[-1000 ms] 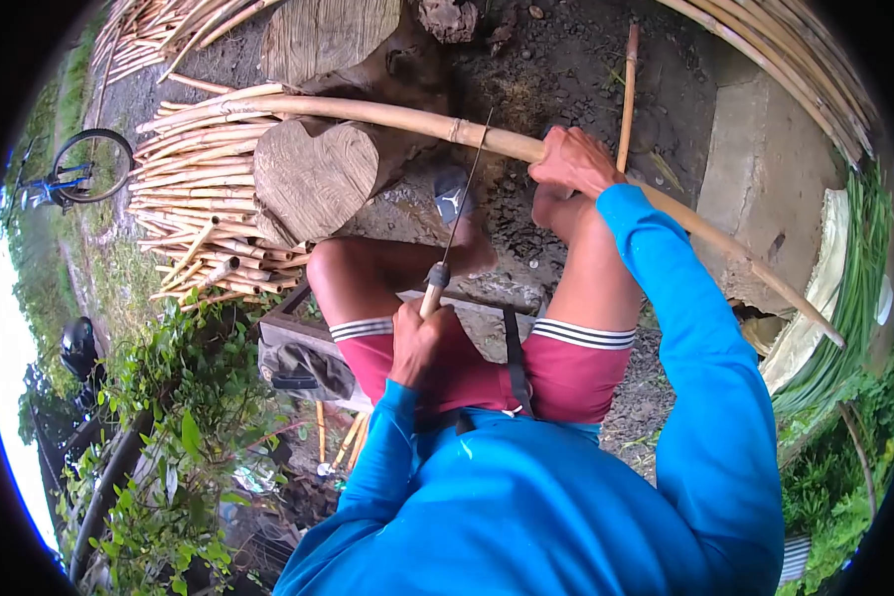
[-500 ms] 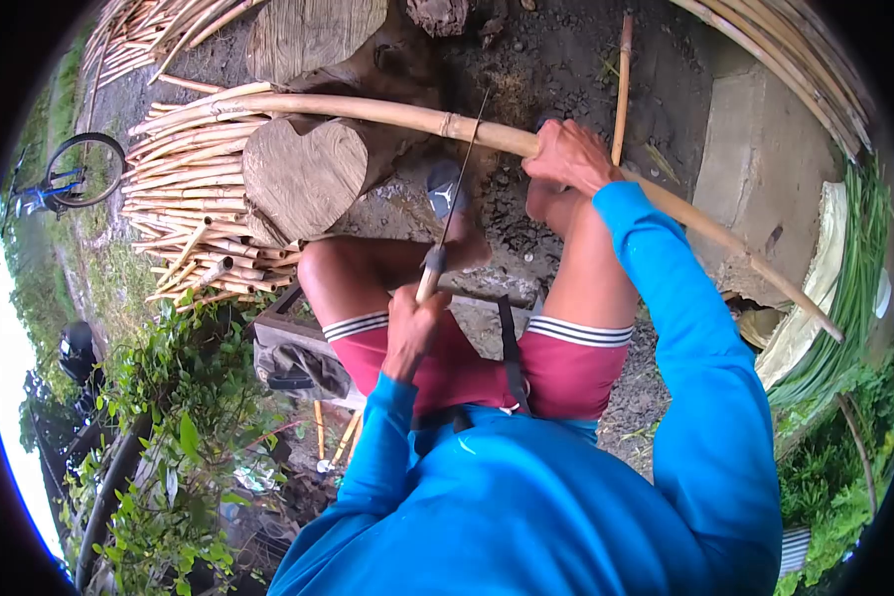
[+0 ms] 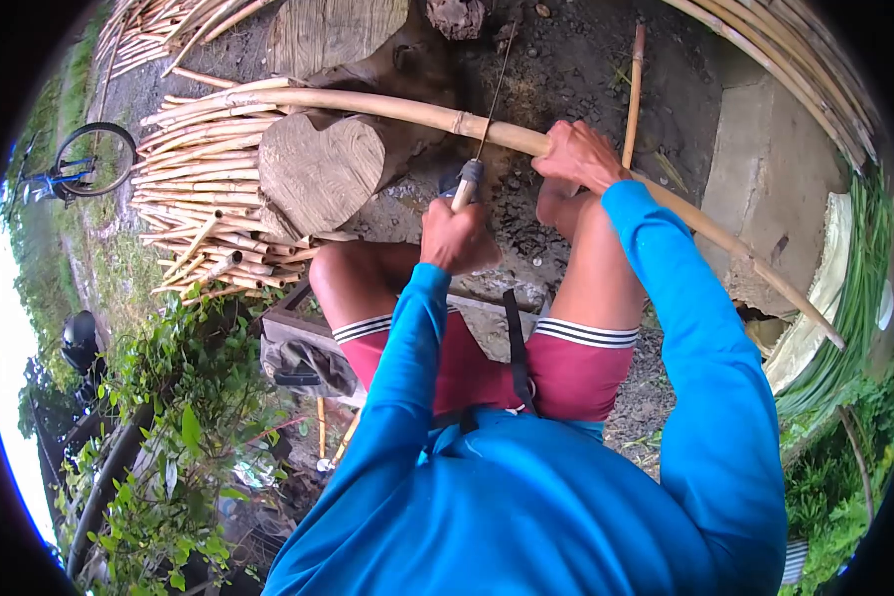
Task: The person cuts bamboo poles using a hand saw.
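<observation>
A long bamboo pole crosses in front of me, from the stack of cut pieces at the left to the green leaves at the right. My right hand is wrapped round the pole, just right of a thin saw blade. My left hand grips the light handle of the saw, above my left knee. The blade crosses the pole close to a node and points up and away from me. Whether it has cut into the pole is too small to tell.
Cut bamboo pieces lie beside a heart-shaped wooden stump, with a second stump behind. A loose stick is on the ground near a concrete block. Leafy plants and a bicycle wheel are at left.
My left hand has pushed the saw forward, away from my lap, so more blade is beyond the pole. My right hand has kept its hold on the pole.
</observation>
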Demonstrator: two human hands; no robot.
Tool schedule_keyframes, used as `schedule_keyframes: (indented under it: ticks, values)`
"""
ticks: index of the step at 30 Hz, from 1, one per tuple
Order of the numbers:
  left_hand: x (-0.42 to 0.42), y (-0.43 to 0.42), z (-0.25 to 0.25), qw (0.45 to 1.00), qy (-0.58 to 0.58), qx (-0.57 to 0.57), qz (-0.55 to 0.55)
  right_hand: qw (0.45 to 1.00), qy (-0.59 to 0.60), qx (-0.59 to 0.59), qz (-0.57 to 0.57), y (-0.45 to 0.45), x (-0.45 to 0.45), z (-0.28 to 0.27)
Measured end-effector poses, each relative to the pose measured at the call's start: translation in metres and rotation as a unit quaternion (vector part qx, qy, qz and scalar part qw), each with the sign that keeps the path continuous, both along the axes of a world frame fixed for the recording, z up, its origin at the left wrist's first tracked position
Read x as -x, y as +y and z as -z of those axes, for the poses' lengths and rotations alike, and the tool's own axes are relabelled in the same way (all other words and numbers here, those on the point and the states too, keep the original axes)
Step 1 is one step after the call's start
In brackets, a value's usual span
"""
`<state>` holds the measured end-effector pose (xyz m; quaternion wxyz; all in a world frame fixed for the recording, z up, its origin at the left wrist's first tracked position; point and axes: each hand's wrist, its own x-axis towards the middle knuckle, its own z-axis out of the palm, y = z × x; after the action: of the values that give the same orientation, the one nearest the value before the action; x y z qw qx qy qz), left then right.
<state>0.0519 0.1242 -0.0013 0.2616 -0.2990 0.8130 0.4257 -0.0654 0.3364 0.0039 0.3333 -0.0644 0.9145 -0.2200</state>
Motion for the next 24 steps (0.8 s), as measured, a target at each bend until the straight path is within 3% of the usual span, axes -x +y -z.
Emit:
schedule_keyframes:
  ticks: [4,6,8,10,12,14,16,18,20,21,22,24]
  values:
    - [-0.069,-0.02,-0.037,0.996,0.054,0.016,0.076,1.0,-0.005,-0.017,-0.011,0.005,-0.001,-0.001]
    - [-0.117,-0.032,-0.052,0.999,0.028,0.013,0.029,1.0,-0.016,-0.003,0.0,0.007,-0.006,-0.001]
    - [-0.097,-0.027,-0.054,0.998,-0.054,-0.025,-0.008,1.0,0.026,0.007,-0.002,0.008,-0.005,0.006]
    - [-0.044,-0.014,-0.009,1.0,0.01,0.003,-0.015,0.999,0.049,-0.002,-0.003,0.004,0.0,0.008]
    - [-0.035,-0.022,0.028,0.974,0.161,0.087,0.133,1.0,0.016,0.012,-0.008,0.004,-0.002,0.009]
    - [-0.053,-0.02,-0.008,0.967,0.161,0.073,0.182,1.0,0.023,0.013,0.007,0.01,-0.005,0.014]
    - [-0.105,-0.035,-0.037,0.997,0.035,0.012,0.061,1.0,0.014,0.016,-0.004,0.012,-0.005,0.007]
    - [-0.107,-0.034,-0.059,0.999,-0.031,0.0,0.033,0.999,0.023,0.024,0.004,0.01,-0.008,0.012]
    - [-0.064,-0.013,-0.038,0.999,0.001,-0.033,-0.01,0.999,0.045,0.029,-0.005,0.009,0.0,0.012]
    - [-0.03,-0.007,-0.014,0.999,-0.053,0.009,0.007,0.999,0.044,0.021,-0.002,0.007,0.003,0.014]
    - [0.002,-0.002,0.001,0.999,-0.031,0.007,0.01,0.999,0.037,0.014,0.003,0.002,-0.001,0.015]
    - [-0.022,0.0,-0.007,0.994,0.086,0.034,0.06,0.999,0.03,0.007,-0.015,0.006,0.003,0.016]
